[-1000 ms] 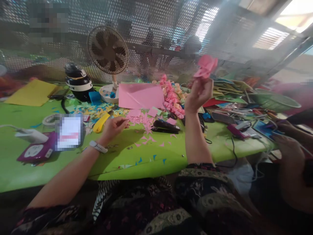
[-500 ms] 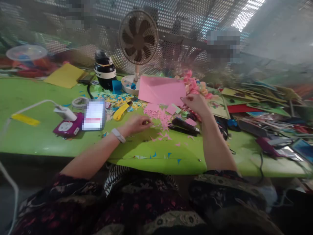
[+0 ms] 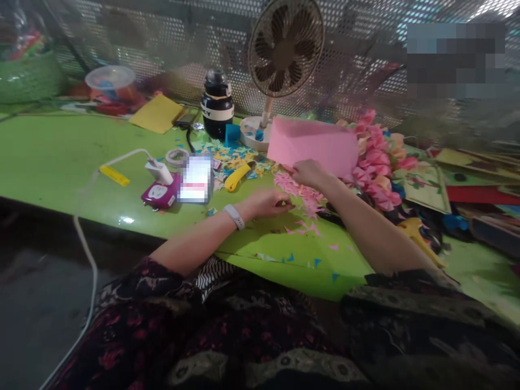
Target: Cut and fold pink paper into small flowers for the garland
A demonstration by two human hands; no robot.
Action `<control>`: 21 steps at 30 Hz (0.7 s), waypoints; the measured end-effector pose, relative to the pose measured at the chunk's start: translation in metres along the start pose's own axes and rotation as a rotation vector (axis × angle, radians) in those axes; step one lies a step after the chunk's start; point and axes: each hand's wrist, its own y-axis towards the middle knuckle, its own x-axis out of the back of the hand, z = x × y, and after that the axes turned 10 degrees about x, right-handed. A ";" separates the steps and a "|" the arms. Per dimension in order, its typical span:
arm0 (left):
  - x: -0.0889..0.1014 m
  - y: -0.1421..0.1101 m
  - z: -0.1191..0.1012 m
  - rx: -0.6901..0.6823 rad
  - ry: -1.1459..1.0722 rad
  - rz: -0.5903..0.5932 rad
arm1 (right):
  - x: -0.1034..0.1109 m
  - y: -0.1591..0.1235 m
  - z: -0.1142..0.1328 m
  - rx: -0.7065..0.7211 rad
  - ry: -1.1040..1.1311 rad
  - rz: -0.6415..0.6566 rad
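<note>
My left hand [image 3: 268, 203] rests on the green table [image 3: 60, 162], fingers curled in a pinch beside a scatter of pink paper scraps [image 3: 303, 192]; a white band is on its wrist. My right hand [image 3: 309, 173] lies just beyond it, fingers curled at the lower left corner of a large pink paper sheet [image 3: 317, 143]. What either hand grips is too small to make out. A pile of pink folded paper flowers [image 3: 376, 157] lies to the right of the sheet.
A small desk fan [image 3: 284, 46], a black bottle [image 3: 217, 105], a yellow cutter [image 3: 238, 176], a tape roll [image 3: 176, 157], a phone [image 3: 196, 179] and a purple device [image 3: 160, 194] with a white charger [image 3: 160, 172] lie behind my hands. Coloured papers and tools crowd the right. Perforated mesh backs the table.
My right hand came down from head height, where it held a pink paper flower, to the pink sheet's edge. My view swung left. My left hand stayed by the scraps.
</note>
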 end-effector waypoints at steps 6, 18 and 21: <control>0.000 0.005 -0.005 0.305 -0.586 0.005 | 0.022 -0.020 0.002 -0.028 -0.013 -0.105; 0.005 0.007 -0.009 0.638 -1.362 -0.037 | -0.013 -0.116 0.059 0.457 0.229 -0.614; 0.004 0.004 -0.014 0.608 -1.393 0.005 | -0.012 -0.118 0.055 0.386 0.417 -0.710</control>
